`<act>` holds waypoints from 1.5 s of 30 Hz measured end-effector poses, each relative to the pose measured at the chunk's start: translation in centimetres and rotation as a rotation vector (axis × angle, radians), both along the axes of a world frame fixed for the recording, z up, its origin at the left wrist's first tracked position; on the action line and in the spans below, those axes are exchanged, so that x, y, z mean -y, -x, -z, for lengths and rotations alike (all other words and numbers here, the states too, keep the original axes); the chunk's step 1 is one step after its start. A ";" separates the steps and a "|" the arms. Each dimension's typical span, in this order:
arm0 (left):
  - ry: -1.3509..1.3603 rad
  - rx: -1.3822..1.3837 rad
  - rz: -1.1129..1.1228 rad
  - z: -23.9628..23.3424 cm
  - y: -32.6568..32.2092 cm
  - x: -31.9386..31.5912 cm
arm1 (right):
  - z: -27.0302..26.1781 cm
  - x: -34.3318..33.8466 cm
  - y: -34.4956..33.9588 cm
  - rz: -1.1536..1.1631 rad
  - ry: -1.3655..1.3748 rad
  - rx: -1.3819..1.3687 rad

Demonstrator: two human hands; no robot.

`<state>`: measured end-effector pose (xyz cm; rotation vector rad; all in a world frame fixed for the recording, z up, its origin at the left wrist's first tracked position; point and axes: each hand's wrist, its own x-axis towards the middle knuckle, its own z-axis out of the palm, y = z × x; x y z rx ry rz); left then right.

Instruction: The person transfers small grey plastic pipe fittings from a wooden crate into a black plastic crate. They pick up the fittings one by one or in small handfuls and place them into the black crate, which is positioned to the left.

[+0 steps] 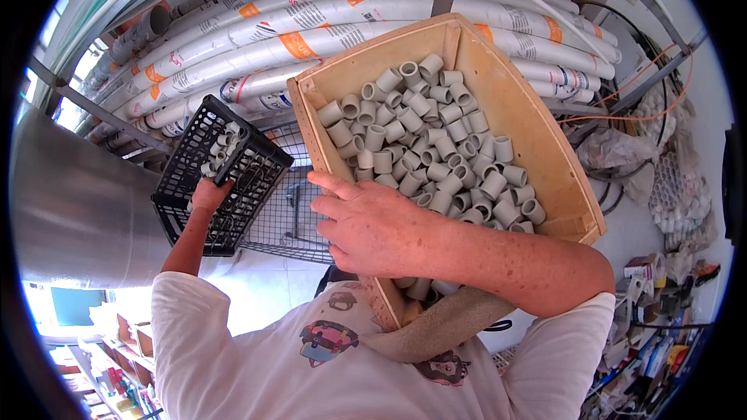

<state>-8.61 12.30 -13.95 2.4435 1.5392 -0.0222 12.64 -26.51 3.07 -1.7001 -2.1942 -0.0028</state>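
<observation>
A wooden box point(525, 105) full of short grey plastic pipe couplings point(437, 151) is tilted in front of my chest. My right hand point(373, 221) reaches across it, its fingers hooked over the left wall and its forearm above the couplings. To the left is a black openwork plastic crate point(195, 128) with more grey fittings point(220, 149) inside. My left hand point(211, 193) is closed at the crate's dark bar; its fingertips are partly hidden. Beige cloth point(443, 326) lies along the box's near edge, against my shirt.
Wrapped white pipes point(350, 9) lie stacked on a metal rack behind the box. A wire mesh basket point(292, 216) sits beneath the crate. At the far left is a large shiny wrapped roll point(81, 204). Bagged pipes point(674, 181) and assorted goods point(642, 338) crowd the right.
</observation>
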 end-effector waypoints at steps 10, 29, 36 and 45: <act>-0.015 -0.002 0.010 0.1 0.0 0.0 | 0.2 0.0 0.0 0.001 -0.005 -0.012; 0.010 -0.018 -0.010 -0.3 -0.2 0.2 | -0.4 0.1 0.0 0.007 0.054 -0.027; 0.005 -0.018 -0.010 -0.5 -0.2 0.4 | 0.1 0.0 0.0 -0.005 0.007 -0.015; 0.002 -0.021 -0.010 0.0 -0.1 0.0 | -0.1 0.0 0.0 0.002 0.019 -0.032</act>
